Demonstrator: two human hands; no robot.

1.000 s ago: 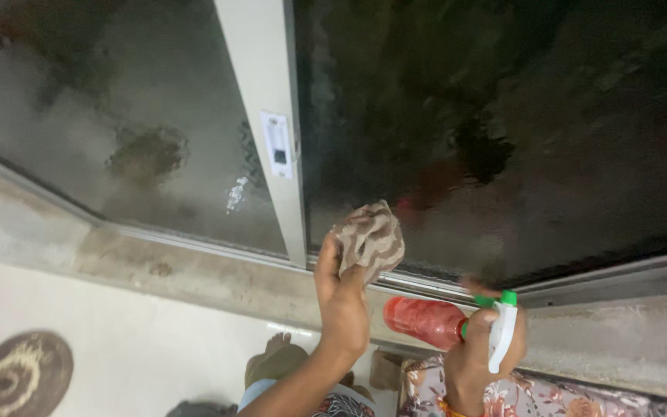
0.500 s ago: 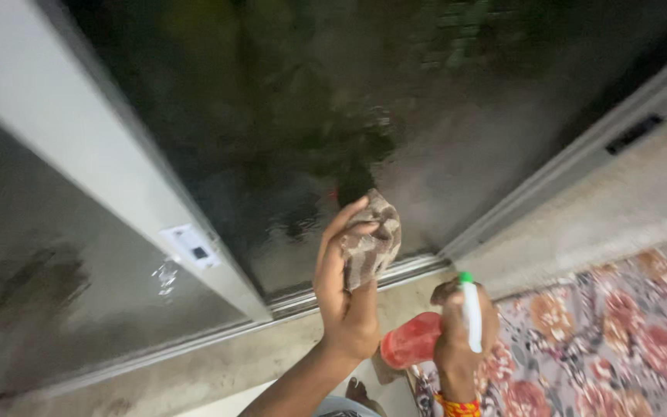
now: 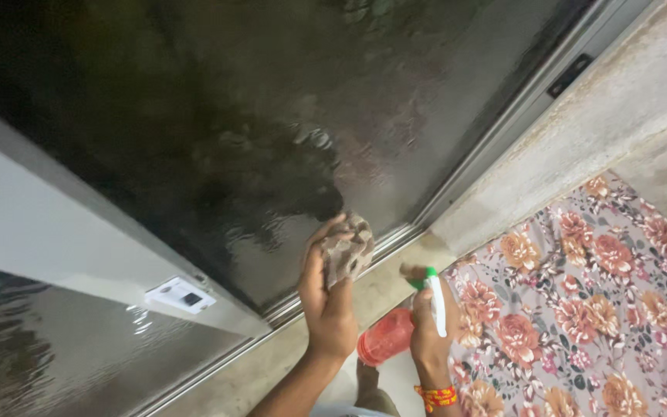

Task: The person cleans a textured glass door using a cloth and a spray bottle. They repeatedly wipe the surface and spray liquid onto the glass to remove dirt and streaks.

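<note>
Left grip [image 3: 326, 297] bunching brown cloth [image 3: 343, 251] on glass [image 3: 272, 116], right grip [image 3: 428, 332] clasping spray bottle [image 3: 386, 346] (base hidden)

Two hands are at work, the left hand [image 3: 327, 297] and the right hand [image 3: 428, 336], with one crumpled brown cloth [image 3: 345, 253], one red spray bottle [image 3: 386, 337], two dark glass panes, one floral mat [image 3: 596, 309], and one bare foot.

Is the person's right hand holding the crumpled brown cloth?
No, the crumpled brown cloth is in the left hand; the right hand grips a red spray bottle.
</note>
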